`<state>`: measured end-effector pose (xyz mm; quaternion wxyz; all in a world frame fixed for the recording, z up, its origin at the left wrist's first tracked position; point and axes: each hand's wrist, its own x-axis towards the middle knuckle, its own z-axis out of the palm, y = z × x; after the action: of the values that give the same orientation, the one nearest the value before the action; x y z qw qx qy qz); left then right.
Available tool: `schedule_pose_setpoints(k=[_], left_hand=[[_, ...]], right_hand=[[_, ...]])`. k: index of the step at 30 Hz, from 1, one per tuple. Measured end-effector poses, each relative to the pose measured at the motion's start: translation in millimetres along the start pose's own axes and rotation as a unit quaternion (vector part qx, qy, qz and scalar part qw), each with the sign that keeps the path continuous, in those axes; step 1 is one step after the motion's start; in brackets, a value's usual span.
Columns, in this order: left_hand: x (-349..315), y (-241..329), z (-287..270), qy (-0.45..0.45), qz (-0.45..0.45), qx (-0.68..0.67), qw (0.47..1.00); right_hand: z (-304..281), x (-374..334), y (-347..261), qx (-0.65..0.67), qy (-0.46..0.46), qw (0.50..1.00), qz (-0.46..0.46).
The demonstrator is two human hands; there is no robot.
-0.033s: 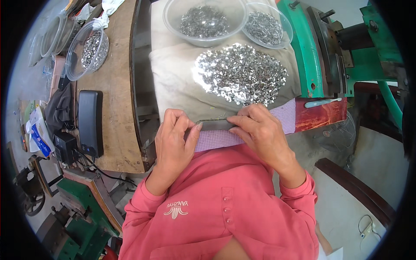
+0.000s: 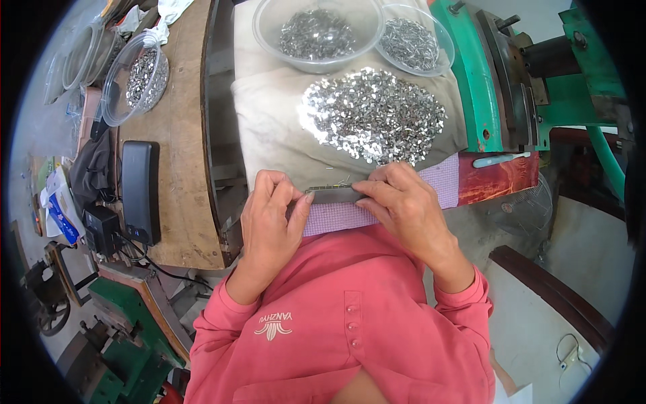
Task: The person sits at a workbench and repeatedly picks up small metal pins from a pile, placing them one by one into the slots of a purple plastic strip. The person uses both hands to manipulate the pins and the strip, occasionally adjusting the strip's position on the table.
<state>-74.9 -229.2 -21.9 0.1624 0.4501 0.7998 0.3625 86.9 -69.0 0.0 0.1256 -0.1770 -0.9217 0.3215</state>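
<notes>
My left hand (image 2: 270,219) and my right hand (image 2: 409,205) pinch the two ends of a narrow, dark grey metal bar (image 2: 331,195), held level in front of my body. A row of fine marks or small slots with a yellowish tint runs along its upper edge; the detail is too small to make out. Just beyond the bar, a few thin pins (image 2: 342,182) lie on the cloth. Farther back is a wide heap of small shiny metal pieces (image 2: 377,114). Fingers cover both ends of the bar.
A beige cloth (image 2: 262,121) and purple checked cloth (image 2: 441,180) cover the work surface. Behind stand a large clear bowl (image 2: 264,40) of metal parts and a smaller tub (image 2: 445,50) of pins. A green machine (image 2: 474,87) borders the right; a wooden table (image 2: 178,182) borders the left.
</notes>
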Motion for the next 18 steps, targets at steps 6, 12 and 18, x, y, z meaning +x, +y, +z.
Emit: schedule_pose_setpoints(k=[6, 12, 18], left_hand=[[0, 2, -1, -0.014, -0.008, -0.003, 1.000], [3, 1, -2, -0.032, 0.001, -0.006, 0.999], [5, 12, -8, -0.050, -0.074, -0.044, 0.995]], right_hand=[[-4, -9, -2, 0.022, 0.066, 0.995, 0.067], [15, -26, 7, -0.012, 0.128, 0.985, 0.114], [21, -35, 16, 0.020, 0.176, 0.982, 0.072]])
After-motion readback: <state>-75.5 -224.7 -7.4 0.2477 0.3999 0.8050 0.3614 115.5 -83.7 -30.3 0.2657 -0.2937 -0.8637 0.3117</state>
